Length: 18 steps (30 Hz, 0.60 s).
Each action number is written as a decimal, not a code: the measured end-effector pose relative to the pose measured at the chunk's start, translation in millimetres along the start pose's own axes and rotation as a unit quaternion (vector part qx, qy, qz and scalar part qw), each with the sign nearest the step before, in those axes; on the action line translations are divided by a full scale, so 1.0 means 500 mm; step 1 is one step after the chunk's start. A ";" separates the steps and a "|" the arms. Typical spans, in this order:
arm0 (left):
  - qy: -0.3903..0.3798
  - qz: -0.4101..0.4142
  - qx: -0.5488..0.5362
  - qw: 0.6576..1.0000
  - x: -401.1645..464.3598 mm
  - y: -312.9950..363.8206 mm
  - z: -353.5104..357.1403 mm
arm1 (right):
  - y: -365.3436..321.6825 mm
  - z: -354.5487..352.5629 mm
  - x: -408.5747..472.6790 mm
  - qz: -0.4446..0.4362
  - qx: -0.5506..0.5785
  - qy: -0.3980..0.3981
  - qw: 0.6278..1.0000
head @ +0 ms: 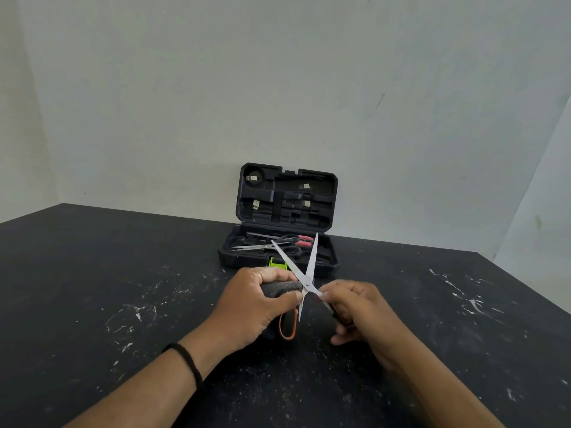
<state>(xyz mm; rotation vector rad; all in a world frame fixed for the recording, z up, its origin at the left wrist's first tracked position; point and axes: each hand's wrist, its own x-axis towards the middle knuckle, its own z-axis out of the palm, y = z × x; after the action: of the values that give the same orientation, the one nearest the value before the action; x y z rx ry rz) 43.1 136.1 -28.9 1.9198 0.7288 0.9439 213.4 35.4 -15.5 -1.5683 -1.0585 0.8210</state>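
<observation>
A pair of steel scissors (304,274) stands wide open over the black table (123,288), its blades crossing in an X with the tips pointing away from me. My left hand (250,307) grips a rough dark grey block (282,288) that lies against the scissors beside the pivot. An orange-edged black handle loop (288,328) hangs below that hand. My right hand (355,310) pinches the other handle's shank, and its fingers hide the handle itself.
An open black tool case (330,261) stands just behind the hands, lid (285,196) upright near the wall. In its tray lie more scissors (278,242), one pair red-handled. A green latch (277,262) sits on its front. White scratches mark the table.
</observation>
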 end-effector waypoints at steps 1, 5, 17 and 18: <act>-0.009 0.003 -0.001 1.000 -0.001 0.001 -0.003 | -0.003 -0.003 -0.005 -0.001 -0.004 -0.031 1.000; -0.011 0.007 0.011 1.000 -0.005 0.003 -0.001 | -0.002 -0.003 -0.008 0.012 0.035 -0.060 0.997; 0.159 0.197 0.308 0.917 -0.023 0.000 0.046 | 0.008 0.047 0.000 -0.058 -0.005 0.064 0.996; 0.165 0.204 0.330 0.907 -0.021 0.000 0.050 | 0.005 0.050 -0.001 -0.064 -0.010 0.066 0.996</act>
<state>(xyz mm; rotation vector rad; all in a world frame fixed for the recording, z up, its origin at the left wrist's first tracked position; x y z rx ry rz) 58.1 117.2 -41.3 2.6086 0.9482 1.4383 191.5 44.1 -23.7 -1.5332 -1.0624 0.6139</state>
